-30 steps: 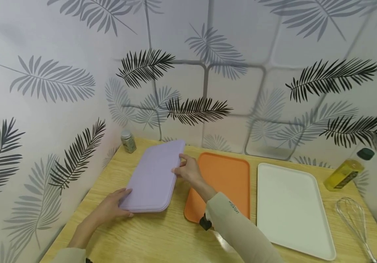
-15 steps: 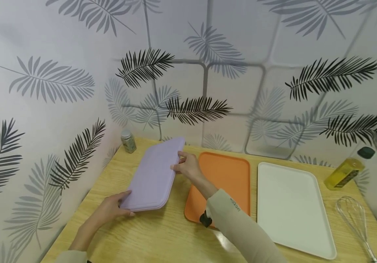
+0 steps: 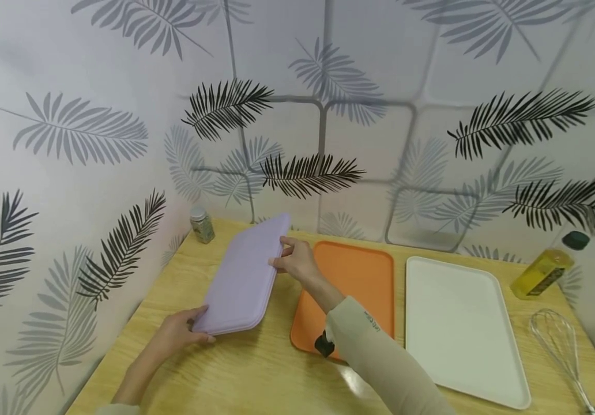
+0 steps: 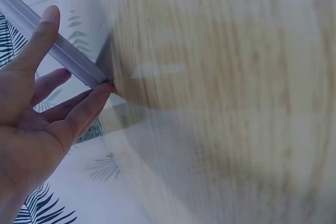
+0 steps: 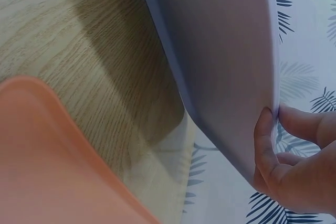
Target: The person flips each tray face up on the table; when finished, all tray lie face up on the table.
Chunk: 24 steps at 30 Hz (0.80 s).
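Lilac plastic, a flat rectangular tray (image 3: 245,276), is up off the wooden table (image 3: 256,374) on its right-hand side, tilted so that its underside faces the orange tray; its left long edge sits low, near or on the tabletop at the table's left end. Right hand (image 3: 297,260) pinches the raised long edge near the far corner, thumb on one face and fingers curled onto the other; the right wrist view shows that pinch plainly (image 5: 294,166) with the lilac sheet rising above the wood. Left hand (image 3: 180,333) takes the near short end, thumb laid along the top of the rim, fingers fairly straight beneath it, as the left wrist view shows (image 4: 37,114), so more a cradle than a clamp.

By my reading, the step in hand is lifting or turning this tray with both hands, somewhere mid-tilt. The next move calls for both hands working together, the near end kept from sliding on the wood and the raised edge kept clear of the neighbour.

Just beside it lies an orange tray (image 3: 360,288), flat, then a white tray (image 3: 458,328). Behind the lilac tray stands a small spice jar (image 3: 202,225); far right, an oil bottle (image 3: 546,268) and a wire whisk (image 3: 562,351).
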### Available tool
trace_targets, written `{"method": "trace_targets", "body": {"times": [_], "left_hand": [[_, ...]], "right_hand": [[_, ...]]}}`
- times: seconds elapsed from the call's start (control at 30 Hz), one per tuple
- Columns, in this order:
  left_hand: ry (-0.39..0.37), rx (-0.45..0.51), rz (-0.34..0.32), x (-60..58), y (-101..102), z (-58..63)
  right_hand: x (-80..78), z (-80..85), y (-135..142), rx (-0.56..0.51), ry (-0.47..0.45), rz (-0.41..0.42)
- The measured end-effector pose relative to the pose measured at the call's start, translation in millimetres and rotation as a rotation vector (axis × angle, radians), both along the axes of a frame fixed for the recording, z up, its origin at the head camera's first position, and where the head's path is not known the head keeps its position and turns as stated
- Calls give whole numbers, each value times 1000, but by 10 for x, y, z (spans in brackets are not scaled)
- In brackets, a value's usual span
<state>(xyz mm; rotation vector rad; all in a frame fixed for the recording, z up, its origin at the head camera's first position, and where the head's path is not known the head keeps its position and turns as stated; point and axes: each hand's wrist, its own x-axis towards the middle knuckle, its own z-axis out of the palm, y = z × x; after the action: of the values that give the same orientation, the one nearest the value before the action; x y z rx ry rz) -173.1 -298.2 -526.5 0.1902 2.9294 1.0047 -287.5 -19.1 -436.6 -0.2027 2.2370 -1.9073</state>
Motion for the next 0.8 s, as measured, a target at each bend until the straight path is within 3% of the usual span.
{"method": "trace_targets", "body": {"times": [0.3, 0.57, 0.8], "left_hand": [[1, 100, 41, 47, 33, 26], [-1, 98, 52, 70, 69, 18], [-16, 180, 58, 76, 119, 51]], "right_hand": [[-16, 86, 33, -25, 14, 32], [-23, 155, 36, -25, -11, 55], [-39, 241, 26, -69, -23, 59]]}}
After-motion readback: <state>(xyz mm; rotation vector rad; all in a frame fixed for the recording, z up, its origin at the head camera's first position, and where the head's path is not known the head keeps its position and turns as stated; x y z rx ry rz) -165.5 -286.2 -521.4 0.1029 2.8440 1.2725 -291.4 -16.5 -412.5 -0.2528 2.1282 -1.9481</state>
